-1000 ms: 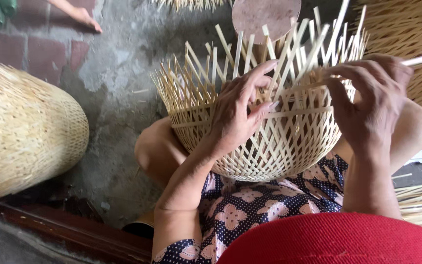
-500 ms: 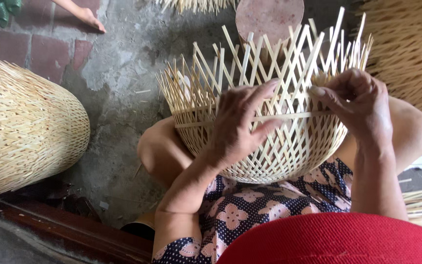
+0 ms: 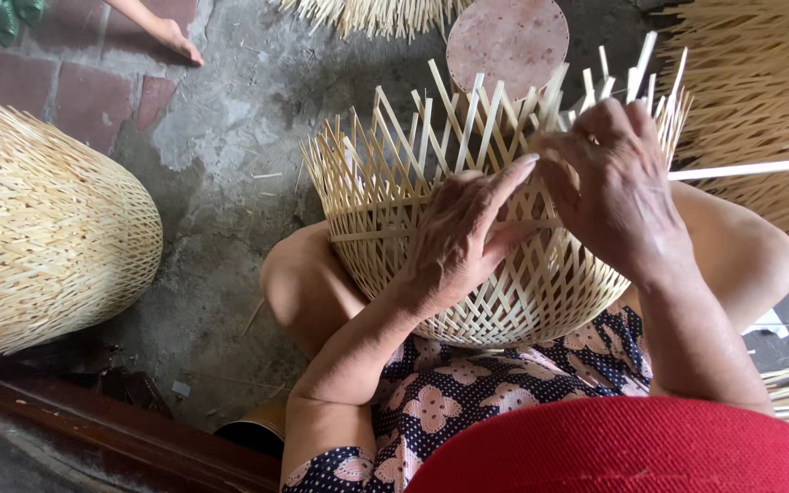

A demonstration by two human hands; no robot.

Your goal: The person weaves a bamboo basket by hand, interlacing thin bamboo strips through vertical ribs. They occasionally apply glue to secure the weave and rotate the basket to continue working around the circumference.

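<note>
Here, a half-woven bamboo basket (image 3: 468, 237) is held on the lap, its rounded woven bottom turned toward the body and its loose upright strips (image 3: 468, 119) pointing away. The left hand (image 3: 458, 242) is laid flat against the outer wall of the basket; its fingers (image 3: 504, 183) are extended and slightly spread, the index fingertip reaching up toward the right hand. Beneath these fingers a horizontal bamboo strip (image 3: 372, 233) is seen running across the lattice.

The right hand (image 3: 609, 187) is placed at the upper edge of the weave, just beside the left fingertips. Its fingers are curled and pressed close together over the upright strips; whether a single strip is pinched between them cannot be told, since the fingertips are hidden behind the hand. A long pale bamboo strip (image 3: 751, 169) extends sideways from behind this hand.

Beyond the fingertips, a round flat reddish disc (image 3: 507, 41) lies on the concrete floor (image 3: 221, 137). Well apart to the left of the left hand, a large finished woven basket (image 3: 38, 228) is lying on its side. Another person's bare foot (image 3: 175, 36) is visible at the far upper left.
</note>
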